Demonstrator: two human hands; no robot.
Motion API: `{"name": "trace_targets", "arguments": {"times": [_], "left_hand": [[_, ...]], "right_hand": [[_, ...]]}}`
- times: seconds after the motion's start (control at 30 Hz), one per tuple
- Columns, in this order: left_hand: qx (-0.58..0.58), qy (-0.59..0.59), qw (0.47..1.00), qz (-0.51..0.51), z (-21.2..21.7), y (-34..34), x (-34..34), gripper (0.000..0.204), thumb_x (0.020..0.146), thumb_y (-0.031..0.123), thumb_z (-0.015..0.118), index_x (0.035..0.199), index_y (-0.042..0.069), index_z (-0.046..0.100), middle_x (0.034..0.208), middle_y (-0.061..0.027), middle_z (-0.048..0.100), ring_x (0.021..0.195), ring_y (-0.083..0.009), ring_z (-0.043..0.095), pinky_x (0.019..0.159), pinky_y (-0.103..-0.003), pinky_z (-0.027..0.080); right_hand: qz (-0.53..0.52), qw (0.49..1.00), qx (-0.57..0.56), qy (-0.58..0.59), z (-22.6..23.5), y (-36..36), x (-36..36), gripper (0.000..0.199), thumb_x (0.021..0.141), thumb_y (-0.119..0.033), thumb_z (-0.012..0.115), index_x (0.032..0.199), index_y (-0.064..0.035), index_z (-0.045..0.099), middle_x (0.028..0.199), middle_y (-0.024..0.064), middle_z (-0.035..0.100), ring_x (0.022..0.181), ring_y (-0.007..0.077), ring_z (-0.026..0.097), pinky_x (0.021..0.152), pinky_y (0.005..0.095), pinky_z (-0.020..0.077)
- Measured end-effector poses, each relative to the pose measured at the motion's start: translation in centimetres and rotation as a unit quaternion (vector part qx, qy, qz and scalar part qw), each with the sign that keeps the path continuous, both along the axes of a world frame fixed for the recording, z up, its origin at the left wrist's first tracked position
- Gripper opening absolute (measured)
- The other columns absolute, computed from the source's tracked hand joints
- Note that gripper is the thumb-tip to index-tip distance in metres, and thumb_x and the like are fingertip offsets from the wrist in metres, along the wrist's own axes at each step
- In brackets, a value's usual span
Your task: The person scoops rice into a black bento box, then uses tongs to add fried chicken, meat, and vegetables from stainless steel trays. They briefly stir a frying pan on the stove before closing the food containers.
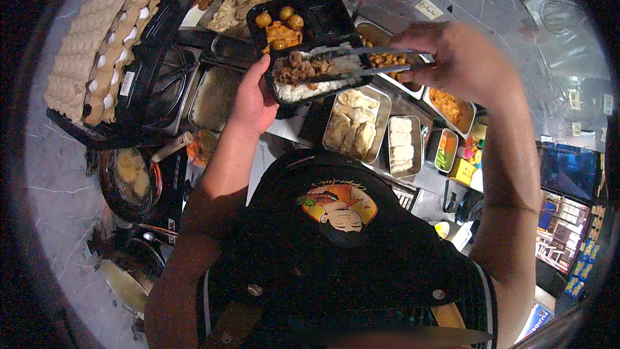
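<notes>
My left hand (253, 98) holds a black compartment meal tray (323, 16) by its near left edge, up above the food counter. The tray's near section holds white rice topped with brown meat (298, 68); a far section holds orange-brown balls in sauce (279, 28). My right hand (452, 58) grips metal tongs (361, 61), whose long arms reach left and lie over the rice and meat. Whether the tongs pinch any food I cannot tell.
Steel pans of food (352, 123) fill the counter below the tray, with more (242, 0) behind. Stacked egg cartons (97, 52) stand at left beside a black gas burner (165, 77). A frying pan (129, 178) sits lower left. Small containers (462, 161) lie at right.
</notes>
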State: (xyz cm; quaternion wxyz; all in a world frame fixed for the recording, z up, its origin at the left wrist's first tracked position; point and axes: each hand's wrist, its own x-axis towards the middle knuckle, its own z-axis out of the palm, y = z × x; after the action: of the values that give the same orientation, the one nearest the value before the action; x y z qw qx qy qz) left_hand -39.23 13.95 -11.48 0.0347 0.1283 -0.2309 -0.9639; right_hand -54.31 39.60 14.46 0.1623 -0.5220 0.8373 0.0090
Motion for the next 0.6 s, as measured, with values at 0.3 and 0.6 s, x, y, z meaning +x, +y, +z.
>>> {"name": "trace_targets", "arguments": {"times": [0.3, 0.6], "left_hand": [[-0.021, -0.034, 0.999, -0.001, -1.2, 0.1, -0.2, 0.044, 0.109, 0.032, 0.056, 0.141, 0.003, 0.059, 0.134, -0.0122, 0.071, 0.124, -0.0257, 0.069, 0.108, -0.044, 0.054], [-0.027, -0.035, 0.999, -0.002, -1.2, 0.5, -0.4, 0.049, 0.108, 0.034, 0.055, 0.147, 0.004, 0.056, 0.140, -0.0140, 0.068, 0.129, -0.0336, 0.066, 0.114, -0.051, 0.049]], "right_hand": [[-0.002, 0.998, -0.067, -0.016, 0.3, 2.4, -0.6, 0.042, 0.087, -0.030, 0.080, 0.125, -0.0145, 0.077, 0.110, 0.0165, 0.077, 0.096, 0.0404, 0.073, 0.085, 0.0476, 0.0590], [0.000, 1.000, 0.016, -0.009, -2.9, 2.3, 0.1, 0.044, 0.084, -0.017, 0.082, 0.127, -0.0077, 0.074, 0.127, 0.0174, 0.074, 0.111, 0.0400, 0.072, 0.094, 0.0461, 0.0581]]}}
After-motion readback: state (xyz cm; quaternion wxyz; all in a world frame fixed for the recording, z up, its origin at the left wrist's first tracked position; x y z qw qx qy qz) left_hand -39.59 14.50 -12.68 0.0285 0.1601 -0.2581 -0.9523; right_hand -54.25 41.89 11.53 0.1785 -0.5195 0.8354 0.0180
